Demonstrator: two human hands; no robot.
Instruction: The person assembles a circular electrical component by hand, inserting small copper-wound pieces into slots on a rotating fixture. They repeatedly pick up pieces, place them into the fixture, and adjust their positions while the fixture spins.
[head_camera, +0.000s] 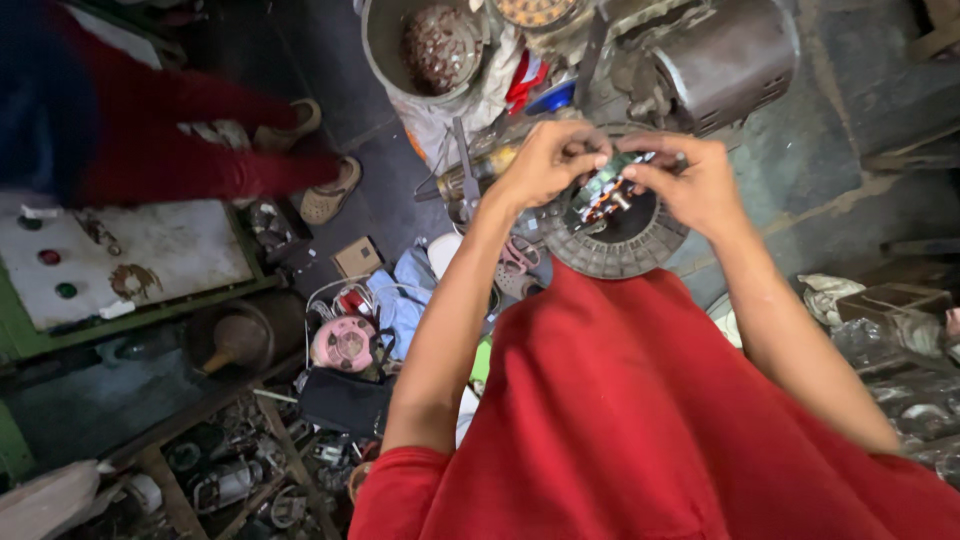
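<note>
Head view: a dark concrete floor (800, 190) is strewn with motor parts and tools. At 12 o'clock a metal bucket (385, 45) holds a copper-wound coil (440, 45). At centre, a round grey motor stator (615, 225) is held; its small wired part (612, 192) is pinched by the left hand (545, 160) and right hand (695, 185).
</note>
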